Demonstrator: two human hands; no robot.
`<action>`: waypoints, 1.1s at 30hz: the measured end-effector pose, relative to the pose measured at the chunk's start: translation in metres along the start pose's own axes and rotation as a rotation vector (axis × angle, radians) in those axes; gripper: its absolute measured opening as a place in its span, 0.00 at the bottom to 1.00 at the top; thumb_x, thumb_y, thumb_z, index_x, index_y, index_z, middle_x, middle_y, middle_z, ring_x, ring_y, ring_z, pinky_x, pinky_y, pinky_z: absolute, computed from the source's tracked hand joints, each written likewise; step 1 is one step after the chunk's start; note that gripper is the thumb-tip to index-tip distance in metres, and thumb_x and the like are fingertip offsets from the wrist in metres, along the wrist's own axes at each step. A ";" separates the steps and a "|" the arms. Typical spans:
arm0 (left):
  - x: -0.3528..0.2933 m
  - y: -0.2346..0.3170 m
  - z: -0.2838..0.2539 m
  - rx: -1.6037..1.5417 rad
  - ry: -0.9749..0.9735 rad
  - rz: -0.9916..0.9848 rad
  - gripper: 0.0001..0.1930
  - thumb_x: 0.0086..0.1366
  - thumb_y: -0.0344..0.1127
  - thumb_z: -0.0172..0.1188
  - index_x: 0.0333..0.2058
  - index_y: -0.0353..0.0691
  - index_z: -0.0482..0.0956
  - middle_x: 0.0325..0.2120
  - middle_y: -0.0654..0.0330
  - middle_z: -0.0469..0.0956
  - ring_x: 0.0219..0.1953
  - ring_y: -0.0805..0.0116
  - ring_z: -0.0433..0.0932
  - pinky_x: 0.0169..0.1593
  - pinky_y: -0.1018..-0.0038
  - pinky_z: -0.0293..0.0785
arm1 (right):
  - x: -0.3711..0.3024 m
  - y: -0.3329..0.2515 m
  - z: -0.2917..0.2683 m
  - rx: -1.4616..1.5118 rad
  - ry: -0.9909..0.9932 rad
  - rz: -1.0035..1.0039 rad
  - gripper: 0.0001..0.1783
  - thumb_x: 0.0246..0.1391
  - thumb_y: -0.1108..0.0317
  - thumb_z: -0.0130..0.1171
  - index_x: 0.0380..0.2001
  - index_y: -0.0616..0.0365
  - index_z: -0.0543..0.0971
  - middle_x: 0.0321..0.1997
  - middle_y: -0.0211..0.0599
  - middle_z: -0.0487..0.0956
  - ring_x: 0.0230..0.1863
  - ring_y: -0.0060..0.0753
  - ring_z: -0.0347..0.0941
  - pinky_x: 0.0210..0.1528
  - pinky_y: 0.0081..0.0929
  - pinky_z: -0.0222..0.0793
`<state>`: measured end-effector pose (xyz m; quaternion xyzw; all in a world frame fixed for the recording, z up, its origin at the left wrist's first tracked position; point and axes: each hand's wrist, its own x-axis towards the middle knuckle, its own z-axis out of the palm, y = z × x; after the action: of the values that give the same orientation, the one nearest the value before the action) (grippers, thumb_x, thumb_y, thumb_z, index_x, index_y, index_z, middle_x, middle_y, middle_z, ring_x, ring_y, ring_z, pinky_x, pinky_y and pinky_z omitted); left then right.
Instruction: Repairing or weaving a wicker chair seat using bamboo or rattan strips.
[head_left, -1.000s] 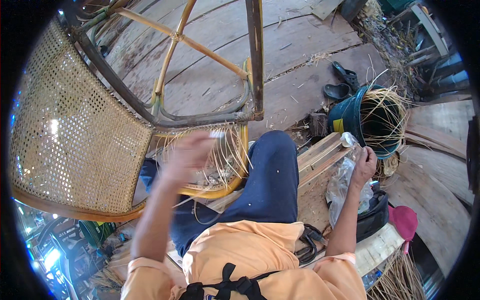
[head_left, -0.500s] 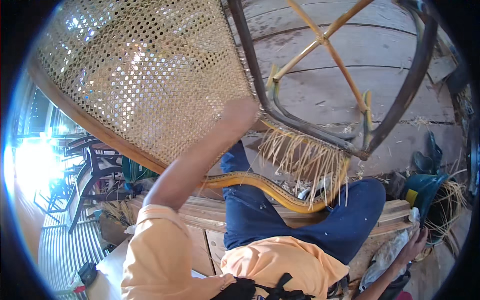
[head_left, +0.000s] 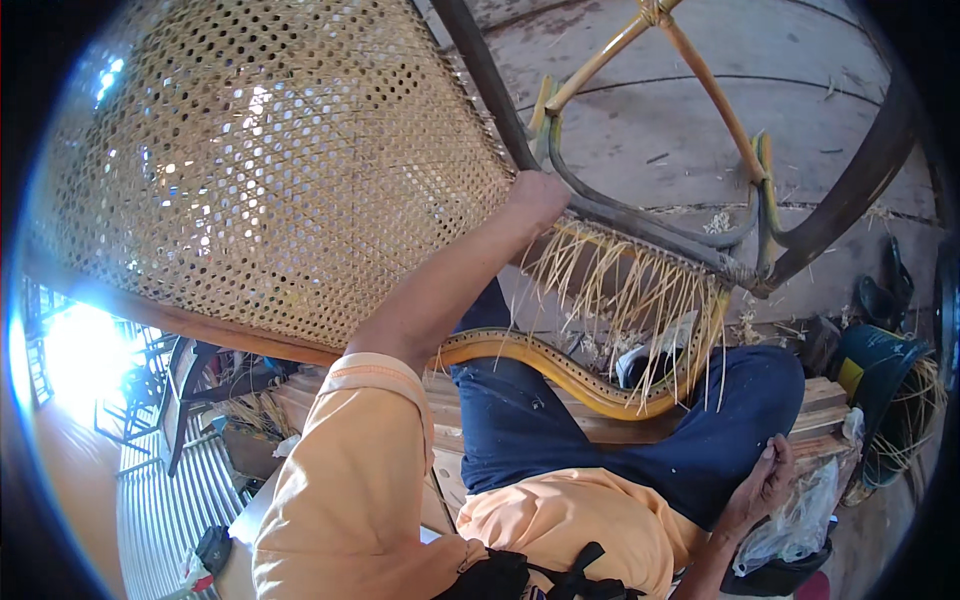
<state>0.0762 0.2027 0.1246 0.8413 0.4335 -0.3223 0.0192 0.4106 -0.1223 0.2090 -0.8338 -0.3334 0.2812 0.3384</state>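
My left hand [head_left: 541, 197] is closed around the dark corner of a wooden chair frame [head_left: 625, 225], where the woven cane panel [head_left: 330, 190] meets it. The panel, an open mesh of pale cane, spreads to the left of my forearm. Loose cane strands [head_left: 610, 280] hang in a fringe below the frame's crossbar. A curved yellow-brown rail [head_left: 560, 375] with a row of small holes crosses over my legs. My right hand [head_left: 765, 482] is beside my right knee, its fingers curled together; whatever they hold, if anything, is too small to make out.
At the right stands a dark green bucket [head_left: 880, 370] with cane strands sticking out. A clear plastic bag [head_left: 795, 515] lies near my right hand. Crossed rattan braces [head_left: 710, 90] join the chair legs above the plank floor. Dark chair parts [head_left: 190, 390] stand at the left.
My right hand has come left from beside the bucket to near my knee. The chair has shifted a little in view, with my left hand still at its corner.
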 end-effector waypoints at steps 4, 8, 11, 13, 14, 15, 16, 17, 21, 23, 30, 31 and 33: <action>0.004 0.003 0.006 0.043 -0.052 0.041 0.09 0.51 0.33 0.54 0.29 0.43 0.81 0.31 0.54 0.78 0.33 0.59 0.79 0.32 0.66 0.75 | 0.004 0.002 0.002 -0.037 0.016 -0.033 0.10 0.59 0.73 0.45 0.41 0.65 0.71 0.39 0.37 0.71 0.42 0.28 0.67 0.47 0.21 0.61; 0.004 0.002 0.010 0.063 0.008 0.058 0.08 0.51 0.32 0.54 0.28 0.43 0.81 0.30 0.55 0.79 0.34 0.59 0.79 0.32 0.66 0.76 | 0.005 0.003 0.003 -0.009 0.014 -0.038 0.10 0.58 0.73 0.46 0.41 0.64 0.72 0.39 0.36 0.72 0.41 0.27 0.67 0.47 0.21 0.61; 0.007 0.005 0.008 0.062 -0.021 0.009 0.08 0.51 0.32 0.54 0.28 0.43 0.81 0.29 0.56 0.79 0.34 0.60 0.79 0.32 0.66 0.76 | 0.007 0.004 0.003 -0.021 0.014 -0.048 0.09 0.58 0.72 0.46 0.40 0.64 0.72 0.38 0.35 0.72 0.41 0.27 0.67 0.47 0.20 0.61; 0.007 0.006 0.008 0.074 -0.015 0.021 0.08 0.51 0.32 0.54 0.28 0.43 0.81 0.29 0.57 0.79 0.34 0.61 0.79 0.32 0.66 0.76 | 0.008 0.002 0.003 -0.017 0.020 -0.043 0.09 0.58 0.73 0.46 0.40 0.64 0.72 0.38 0.35 0.72 0.41 0.27 0.67 0.47 0.20 0.61; 0.006 0.007 0.007 0.084 -0.009 0.029 0.08 0.51 0.32 0.54 0.28 0.43 0.81 0.28 0.57 0.79 0.34 0.61 0.79 0.32 0.66 0.76 | 0.008 0.002 0.003 -0.014 0.023 -0.044 0.09 0.58 0.73 0.46 0.40 0.64 0.72 0.38 0.34 0.71 0.41 0.27 0.67 0.47 0.20 0.61; 0.005 0.007 0.006 0.084 -0.012 0.031 0.08 0.51 0.32 0.54 0.28 0.43 0.81 0.28 0.57 0.79 0.34 0.61 0.79 0.32 0.66 0.76 | 0.008 0.002 0.003 -0.015 0.022 -0.041 0.09 0.58 0.73 0.46 0.40 0.64 0.72 0.38 0.34 0.71 0.41 0.27 0.67 0.47 0.20 0.61; 0.004 0.008 0.005 0.089 -0.020 0.035 0.08 0.51 0.32 0.54 0.28 0.43 0.81 0.29 0.57 0.79 0.34 0.61 0.79 0.32 0.67 0.76 | 0.009 0.002 0.003 -0.023 0.019 -0.046 0.09 0.58 0.73 0.46 0.39 0.64 0.72 0.38 0.34 0.71 0.41 0.27 0.67 0.47 0.20 0.61; 0.004 0.008 0.003 0.095 -0.027 0.040 0.08 0.51 0.32 0.54 0.28 0.43 0.82 0.29 0.57 0.79 0.34 0.61 0.79 0.32 0.67 0.76 | 0.009 0.002 0.003 -0.031 0.017 -0.051 0.09 0.58 0.73 0.46 0.39 0.64 0.72 0.38 0.34 0.71 0.41 0.26 0.67 0.47 0.20 0.61; 0.006 0.006 0.008 0.084 -0.062 0.024 0.08 0.51 0.32 0.53 0.28 0.44 0.82 0.29 0.57 0.79 0.34 0.61 0.79 0.32 0.66 0.76 | 0.010 0.003 0.005 -0.004 0.026 -0.059 0.08 0.58 0.72 0.47 0.39 0.64 0.72 0.37 0.34 0.72 0.40 0.26 0.67 0.47 0.20 0.61; 0.004 0.005 0.011 0.033 -0.007 0.024 0.07 0.50 0.31 0.53 0.24 0.39 0.80 0.27 0.53 0.77 0.29 0.56 0.79 0.29 0.64 0.75 | 0.010 0.005 0.005 0.011 0.038 -0.070 0.09 0.58 0.72 0.47 0.39 0.64 0.72 0.37 0.34 0.72 0.40 0.26 0.67 0.46 0.20 0.61; 0.008 0.008 0.015 0.083 -0.017 0.012 0.08 0.51 0.32 0.53 0.28 0.44 0.82 0.27 0.58 0.80 0.32 0.61 0.80 0.32 0.65 0.75 | 0.012 0.005 0.003 -0.043 0.021 -0.048 0.09 0.58 0.72 0.47 0.40 0.63 0.72 0.38 0.34 0.72 0.40 0.26 0.67 0.45 0.21 0.62; 0.008 0.008 0.015 0.065 0.004 0.036 0.08 0.50 0.31 0.53 0.26 0.42 0.81 0.26 0.56 0.79 0.31 0.59 0.79 0.31 0.65 0.75 | 0.011 0.005 0.004 -0.027 0.032 -0.042 0.09 0.58 0.72 0.47 0.40 0.63 0.72 0.38 0.34 0.72 0.40 0.26 0.67 0.46 0.21 0.62; 0.009 0.011 0.013 0.044 0.021 0.060 0.07 0.50 0.31 0.53 0.24 0.41 0.81 0.25 0.55 0.77 0.29 0.57 0.79 0.30 0.65 0.75 | 0.011 0.006 0.004 -0.016 0.040 -0.034 0.09 0.58 0.72 0.47 0.40 0.62 0.72 0.38 0.34 0.72 0.40 0.26 0.67 0.46 0.21 0.62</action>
<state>0.0813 0.1981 0.1061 0.8576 0.4009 -0.3220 0.0060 0.4170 -0.1156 0.1990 -0.8362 -0.3428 0.2561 0.3430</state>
